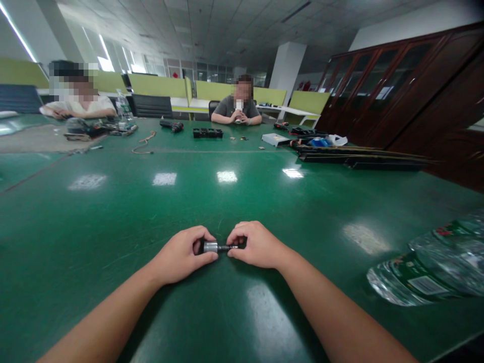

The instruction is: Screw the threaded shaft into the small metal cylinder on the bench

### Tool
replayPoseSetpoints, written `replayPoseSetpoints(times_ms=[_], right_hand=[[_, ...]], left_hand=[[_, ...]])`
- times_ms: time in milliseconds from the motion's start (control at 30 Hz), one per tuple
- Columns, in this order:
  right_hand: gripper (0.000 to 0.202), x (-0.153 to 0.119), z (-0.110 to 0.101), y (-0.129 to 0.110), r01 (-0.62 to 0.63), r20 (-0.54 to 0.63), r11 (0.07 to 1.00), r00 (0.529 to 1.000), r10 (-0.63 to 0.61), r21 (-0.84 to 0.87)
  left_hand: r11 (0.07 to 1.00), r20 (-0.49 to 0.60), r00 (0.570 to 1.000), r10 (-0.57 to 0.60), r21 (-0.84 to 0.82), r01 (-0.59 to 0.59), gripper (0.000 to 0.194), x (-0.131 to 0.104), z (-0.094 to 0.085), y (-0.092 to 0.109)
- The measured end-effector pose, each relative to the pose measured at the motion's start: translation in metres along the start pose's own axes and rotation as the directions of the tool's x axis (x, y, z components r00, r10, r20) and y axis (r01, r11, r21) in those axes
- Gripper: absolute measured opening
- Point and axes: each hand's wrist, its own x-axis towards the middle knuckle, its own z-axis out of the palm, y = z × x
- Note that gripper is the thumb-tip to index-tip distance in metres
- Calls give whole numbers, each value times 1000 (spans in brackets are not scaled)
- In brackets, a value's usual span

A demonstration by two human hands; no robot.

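A short silver metal cylinder (210,246) lies low over the green table, with a thin dark shaft (224,248) like a drill bit sticking out of its right end. My left hand (182,256) is curled round the cylinder, thumb in front and fingers behind. The tip of the shaft is pinched between the thumb and fingers of my right hand (257,245), which partly hide it. Both hands rest on or just above the table, facing each other a short way apart. Whether shaft and cylinder are one piece I cannot tell.
Large water bottles (416,277) lie on their sides at the right. Across the green table (189,196) are a cordless drill (172,125), a black slotted part (207,133), a cord (143,146) and long black strips (363,156). Two people sit at the far side.
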Motion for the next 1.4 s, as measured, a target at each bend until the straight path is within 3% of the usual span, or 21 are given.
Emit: replayPoseSetpoints(times_ms=[367,667,933,1200,1400], right_hand=[[10,-2,-6,7,-22,17,999,1000,23,-26],[10,-3,-19,16,-212,-19,977,977,212,-16],[11,-2,-16,11,-138,35,990,990,137,26],[26,3,11,-4,-15,-35,992,999,20,128],[16,3,11,-2,2,-39,995,999,1,96]], left_hand=[[1000,-16,1000,-11,-14,10,26,-1,-2,2],[1000,-20,1000,-23,-9,23,27,-5,-4,0],[1000,-15,1000,-16,-2,15,28,-4,-4,0],[1000,-19,1000,18,-22,-18,27,-2,-1,0],[999,-16,999,29,-29,-29,24,-1,-2,0]])
